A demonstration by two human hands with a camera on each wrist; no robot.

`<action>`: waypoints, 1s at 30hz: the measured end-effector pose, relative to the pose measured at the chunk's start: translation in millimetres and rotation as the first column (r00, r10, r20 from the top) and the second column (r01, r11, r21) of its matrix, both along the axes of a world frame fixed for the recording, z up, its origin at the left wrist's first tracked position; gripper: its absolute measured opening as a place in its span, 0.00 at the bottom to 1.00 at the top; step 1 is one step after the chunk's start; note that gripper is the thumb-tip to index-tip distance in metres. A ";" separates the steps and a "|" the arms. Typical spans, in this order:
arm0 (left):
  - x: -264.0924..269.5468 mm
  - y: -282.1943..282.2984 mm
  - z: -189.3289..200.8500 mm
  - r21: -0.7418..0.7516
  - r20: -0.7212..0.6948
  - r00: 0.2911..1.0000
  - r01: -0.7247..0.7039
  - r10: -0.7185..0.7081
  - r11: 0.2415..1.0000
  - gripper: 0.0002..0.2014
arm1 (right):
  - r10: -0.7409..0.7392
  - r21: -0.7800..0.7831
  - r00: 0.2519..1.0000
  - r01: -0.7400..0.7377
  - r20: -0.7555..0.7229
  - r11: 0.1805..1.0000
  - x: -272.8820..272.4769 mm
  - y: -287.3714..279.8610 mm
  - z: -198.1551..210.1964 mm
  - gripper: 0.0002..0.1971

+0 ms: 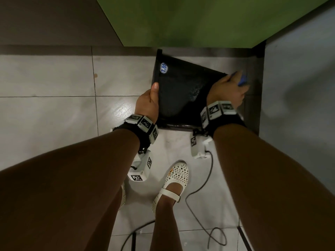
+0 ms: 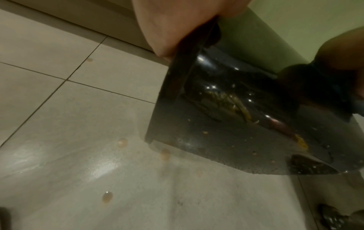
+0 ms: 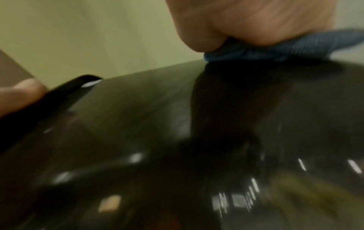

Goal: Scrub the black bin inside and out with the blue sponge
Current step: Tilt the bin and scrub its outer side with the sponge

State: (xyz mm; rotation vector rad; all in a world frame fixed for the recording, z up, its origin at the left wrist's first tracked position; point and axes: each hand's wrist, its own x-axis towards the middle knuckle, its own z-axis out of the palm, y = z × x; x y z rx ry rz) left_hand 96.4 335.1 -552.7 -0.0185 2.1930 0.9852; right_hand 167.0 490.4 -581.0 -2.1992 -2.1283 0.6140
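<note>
The black bin [image 1: 181, 91] lies tipped on its side over the tiled floor, with a white price sticker [image 1: 164, 67] near its rim. My left hand [image 1: 148, 104] grips the rim at the left, thumb on the outer wall. My right hand [image 1: 228, 89] holds the blue sponge [image 1: 243, 79] against the bin's far right end. In the right wrist view the fingers [image 3: 246, 20] pinch the sponge [image 3: 275, 49] on the wet, glossy bin wall [image 3: 177, 124]. The left wrist view shows the bin [image 2: 216, 124] wet, with specks and yellowish smears on it, under my left hand [image 2: 177, 23].
The pale tiled floor [image 1: 54, 109] is wet, with brownish drops [image 2: 107, 196] under the bin. A green wall [image 1: 199, 20] stands just behind it and a grey wall [image 1: 299, 87] close on the right. My feet in white shoes [image 1: 174, 183] and a black cable [image 1: 199, 192] are below.
</note>
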 end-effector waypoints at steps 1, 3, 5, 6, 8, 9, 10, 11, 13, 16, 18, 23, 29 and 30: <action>-0.4 0.1 -0.8 0.001 0.002 1.000 0.002 -0.002 1.000 0.26 | 0.090 0.064 0.996 -0.092 0.025 0.994 -2.4 -13.4 -2.3 0.24; -1.0 -0.1 -2.5 -0.009 -0.007 1.000 0.007 -0.008 1.000 0.27 | 0.317 0.118 0.948 -0.318 0.029 0.941 -5.0 -46.4 -4.7 0.24; -0.7 -0.9 -1.8 -0.021 -0.027 1.000 0.014 -0.014 1.000 0.26 | 0.525 0.138 0.851 -0.519 -0.012 0.844 -6.9 -80.5 -2.2 0.24; -0.7 -1.4 -2.6 -0.013 -0.030 0.999 0.016 -0.017 1.000 0.26 | 0.617 0.148 0.786 -0.606 -0.038 0.782 -7.5 -93.9 0.3 0.24; 0.6 -3.4 -1.3 0.020 -0.002 1.000 0.006 -0.006 1.000 0.25 | 0.770 0.168 0.634 -0.753 -0.075 0.636 -4.1 -109.1 3.2 0.24; 1.6 -4.8 -0.2 0.038 0.013 1.000 0.000 0.000 0.999 0.24 | 0.829 0.167 0.554 -0.813 -0.075 0.558 0.3 -110.2 3.3 0.23; 2.8 -5.6 -0.7 0.052 0.009 1.000 -0.001 0.001 0.999 0.24 | 0.873 0.164 0.483 -0.857 -0.067 0.488 6.0 -107.5 2.6 0.23; 4.0 -6.0 -1.0 0.051 -0.002 1.000 0.008 -0.008 0.999 0.24 | 0.902 0.163 0.427 -0.888 -0.060 0.431 12.6 -102.0 2.2 0.23; 3.9 -6.0 -0.5 0.010 -0.032 0.999 0.034 -0.034 0.999 0.25 | 0.922 0.161 0.385 -0.908 -0.042 0.387 22.7 -87.5 1.8 0.23; 2.2 -3.5 0.1 -0.031 -0.033 0.998 0.054 -0.055 0.998 0.26 | 0.820 0.143 0.573 -0.810 -0.014 0.569 34.6 -69.1 -1.3 0.23; 2.9 -3.8 -1.1 -0.041 -0.020 0.998 0.054 -0.055 0.998 0.26 | 0.700 0.174 0.714 -0.690 0.000 0.703 42.6 -64.2 -2.5 0.22; 5.8 -5.4 0.2 -0.040 -0.013 0.999 0.047 -0.048 0.998 0.27 | 0.219 -0.052 0.974 -0.216 0.056 0.975 36.3 -63.3 1.4 0.25; -25.0 -3.7 2.5 0.119 0.414 0.909 -0.096 0.039 0.988 0.24 | 0.167 -0.049 0.982 -0.163 0.085 0.985 32.6 -65.4 1.5 0.27; -35.9 -2.1 -1.5 0.121 0.485 0.871 -0.159 0.081 0.980 0.26 | 0.155 -0.055 0.985 -0.150 0.080 0.987 33.9 -66.2 1.6 0.27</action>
